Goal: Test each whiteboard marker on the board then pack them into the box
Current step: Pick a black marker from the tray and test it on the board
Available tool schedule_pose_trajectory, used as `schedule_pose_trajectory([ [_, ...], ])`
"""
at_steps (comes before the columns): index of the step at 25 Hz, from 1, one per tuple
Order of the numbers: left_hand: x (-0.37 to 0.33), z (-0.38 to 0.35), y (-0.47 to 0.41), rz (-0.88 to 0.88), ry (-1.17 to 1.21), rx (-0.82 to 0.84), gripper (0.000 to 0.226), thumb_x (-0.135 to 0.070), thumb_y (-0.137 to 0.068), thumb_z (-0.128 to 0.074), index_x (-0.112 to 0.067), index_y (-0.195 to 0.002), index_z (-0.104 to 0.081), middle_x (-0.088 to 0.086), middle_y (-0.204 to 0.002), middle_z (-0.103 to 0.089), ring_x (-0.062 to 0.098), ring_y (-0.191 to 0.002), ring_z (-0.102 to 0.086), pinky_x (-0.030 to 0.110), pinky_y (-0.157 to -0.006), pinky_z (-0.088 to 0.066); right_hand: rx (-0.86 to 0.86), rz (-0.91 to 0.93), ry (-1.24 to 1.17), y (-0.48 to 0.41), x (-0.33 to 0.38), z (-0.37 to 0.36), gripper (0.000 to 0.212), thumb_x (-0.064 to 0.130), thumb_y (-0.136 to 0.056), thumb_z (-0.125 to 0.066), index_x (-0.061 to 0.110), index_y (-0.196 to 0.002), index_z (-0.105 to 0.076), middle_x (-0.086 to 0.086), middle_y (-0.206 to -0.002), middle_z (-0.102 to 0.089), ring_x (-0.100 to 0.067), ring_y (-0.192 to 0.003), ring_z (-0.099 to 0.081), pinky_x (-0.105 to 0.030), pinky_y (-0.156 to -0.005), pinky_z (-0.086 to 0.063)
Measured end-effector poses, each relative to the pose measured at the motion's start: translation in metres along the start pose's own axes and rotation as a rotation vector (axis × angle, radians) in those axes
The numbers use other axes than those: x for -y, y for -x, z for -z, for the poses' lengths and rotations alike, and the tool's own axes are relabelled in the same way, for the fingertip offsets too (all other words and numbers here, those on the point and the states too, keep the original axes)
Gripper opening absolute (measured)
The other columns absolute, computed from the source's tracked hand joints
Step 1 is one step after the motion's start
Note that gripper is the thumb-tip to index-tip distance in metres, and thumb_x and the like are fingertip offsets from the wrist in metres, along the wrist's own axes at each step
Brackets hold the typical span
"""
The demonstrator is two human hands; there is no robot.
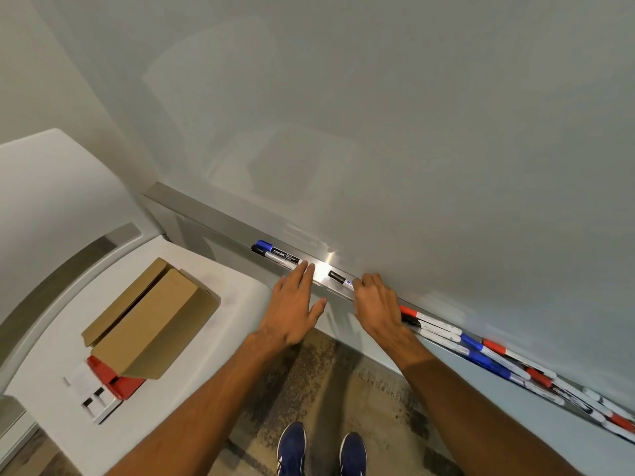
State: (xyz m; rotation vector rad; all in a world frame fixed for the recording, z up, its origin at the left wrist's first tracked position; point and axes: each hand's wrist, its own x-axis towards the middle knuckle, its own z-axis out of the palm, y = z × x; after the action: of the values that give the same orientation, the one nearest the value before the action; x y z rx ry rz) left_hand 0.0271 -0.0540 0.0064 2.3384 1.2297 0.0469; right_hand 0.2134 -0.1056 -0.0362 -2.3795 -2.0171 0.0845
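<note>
Midway along the tray (323,268) the right hand (376,305) curls round a black-capped marker (337,277); the left hand (295,304) lies straight-fingered beside it, holding nothing. The marker should lift clear first — cap off before the board (378,115).

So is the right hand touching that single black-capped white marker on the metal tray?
Touching. In the head view, the right hand curls its fingertips over the barrel of the black-capped marker; only its cap end shows.

Two markers (278,254) at 10 o'clock, one black-capped marker (338,277), marker heap (481,348) at 4 o'clock uncountable; one cardboard box (151,321).
</note>
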Motion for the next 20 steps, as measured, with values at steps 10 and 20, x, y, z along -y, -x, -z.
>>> schedule_pose_trajectory([
  [10,0.005,0.050,-0.025,0.434,1.492,-0.189,0.017,-0.017,-0.101,-0.056,-0.009,-0.109,-0.069,0.011,-0.108,-0.076,0.028,-0.109,-0.069,0.037,-0.097,-0.052,0.149,-0.214,-1.162,-0.012,0.058,0.085,0.014,0.016,-0.097,-0.058,0.021,-0.107,-0.067,0.000,-0.087,-0.069,-0.010,-0.071,-0.064,-0.014,-0.058,-0.045],
  [20,-0.013,0.088,-0.028,0.453,1.798,-0.047,0.019,-0.020,-0.100,-0.057,-0.003,-0.100,-0.067,0.015,-0.101,-0.074,0.025,-0.097,-0.073,0.036,-0.080,-0.058,0.025,-0.272,-0.984,0.003,0.078,0.141,0.025,0.028,-0.094,-0.065,0.017,-0.072,-0.070,0.003,-0.063,-0.063,-0.008,-0.052,-0.049,-0.025,-0.058,-0.041],
])
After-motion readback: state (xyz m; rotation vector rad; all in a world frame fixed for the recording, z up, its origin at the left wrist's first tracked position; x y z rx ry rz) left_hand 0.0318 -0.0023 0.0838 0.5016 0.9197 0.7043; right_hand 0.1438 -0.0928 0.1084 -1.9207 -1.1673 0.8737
